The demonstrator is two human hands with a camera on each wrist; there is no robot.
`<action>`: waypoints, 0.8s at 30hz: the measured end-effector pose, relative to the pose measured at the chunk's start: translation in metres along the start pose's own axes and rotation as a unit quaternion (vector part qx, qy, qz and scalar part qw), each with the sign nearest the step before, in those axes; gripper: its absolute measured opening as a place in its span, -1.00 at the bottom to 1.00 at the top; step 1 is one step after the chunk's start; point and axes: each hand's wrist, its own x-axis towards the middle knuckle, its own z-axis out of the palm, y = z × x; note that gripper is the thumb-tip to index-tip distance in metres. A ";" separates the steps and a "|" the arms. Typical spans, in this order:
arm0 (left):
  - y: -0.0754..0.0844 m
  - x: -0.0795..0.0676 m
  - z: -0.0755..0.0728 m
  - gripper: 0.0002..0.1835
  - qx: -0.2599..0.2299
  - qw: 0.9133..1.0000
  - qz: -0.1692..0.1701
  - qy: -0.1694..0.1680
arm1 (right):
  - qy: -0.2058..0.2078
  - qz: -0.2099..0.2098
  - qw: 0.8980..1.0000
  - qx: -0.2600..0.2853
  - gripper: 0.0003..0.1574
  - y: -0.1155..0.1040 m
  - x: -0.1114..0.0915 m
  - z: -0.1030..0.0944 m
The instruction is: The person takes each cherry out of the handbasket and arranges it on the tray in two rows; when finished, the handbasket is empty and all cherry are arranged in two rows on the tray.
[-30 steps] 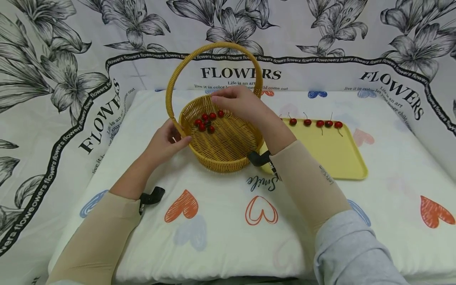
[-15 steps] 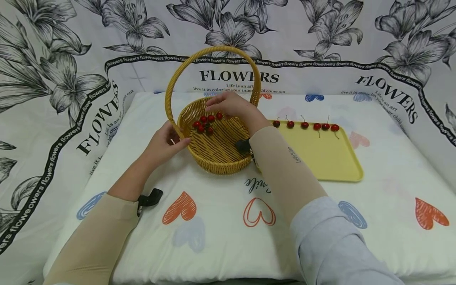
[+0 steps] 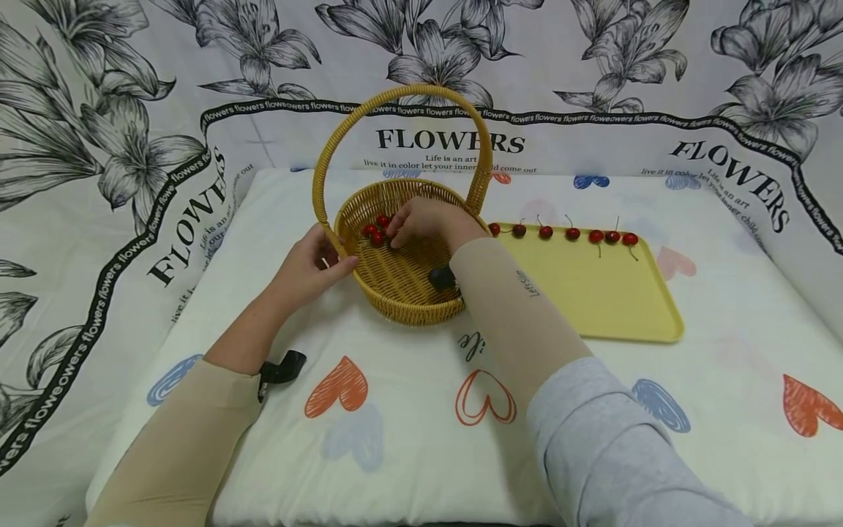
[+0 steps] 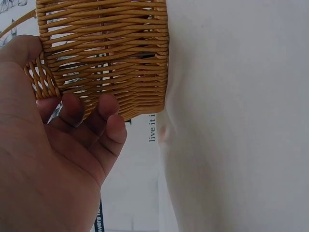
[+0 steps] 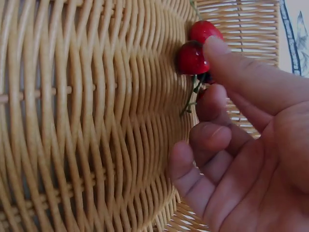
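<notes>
My left hand [image 3: 309,267] grips the rim of a tan woven basket [image 3: 411,311] where its tall handle joins the left side. In the left wrist view, the thumb is over the basket's edge and the fingers curl under it. My right hand [image 3: 421,219] reaches down inside the basket among red cherries [image 3: 376,239]. Close up in the right wrist view, thumb and index finger pinch at a dark cherry [image 5: 206,77], mostly hidden between the fingertips. Beside the thumb lie a glossy red cherry [image 5: 192,58] with green stems and another behind it. The other fingers curl loosely.
A yellow tray [image 3: 606,307] lies right of the basket, partly behind the right forearm. Several stemmed cherries [image 3: 572,233] line its far edge. Both stand on a white cloth [image 3: 421,468] printed with hearts, with a flower-patterned backdrop behind.
My right hand has come down from above the basket's far side into the cherries, its forearm shifting left and uncovering more of the tray's row. My left hand keeps its hold on the basket.
</notes>
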 end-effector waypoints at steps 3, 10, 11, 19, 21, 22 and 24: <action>-0.002 0.000 0.001 -0.51 0.004 1.000 -0.001 0.001 | -0.007 0.014 1.000 -0.019 -0.69 0.000 0.000 0.001; 0.003 0.000 0.001 -0.52 -0.002 1.000 0.005 -0.001 | 0.004 0.013 0.997 -0.072 -0.69 0.000 -0.004 0.005; 0.004 0.000 0.002 -0.52 -0.003 1.000 0.006 -0.002 | 0.005 0.012 0.997 -0.078 -0.69 0.001 -0.006 0.005; 0.006 0.001 0.003 -0.53 -0.014 1.000 0.012 -0.001 | 0.033 -0.019 0.997 -0.067 -0.63 0.003 -0.019 -0.005; 0.005 0.000 0.003 -0.54 -0.012 1.000 0.012 0.001 | 0.044 -0.030 0.997 -0.052 -0.61 0.002 -0.025 -0.009; 0.005 0.000 0.002 -0.54 -0.010 1.000 0.010 0.003 | 0.048 -0.036 0.997 -0.042 -0.60 0.001 -0.028 -0.010; 0.005 -0.001 0.002 -0.54 -0.008 1.000 0.007 0.006 | 0.055 -0.049 0.997 -0.028 -0.57 -0.001 -0.036 -0.013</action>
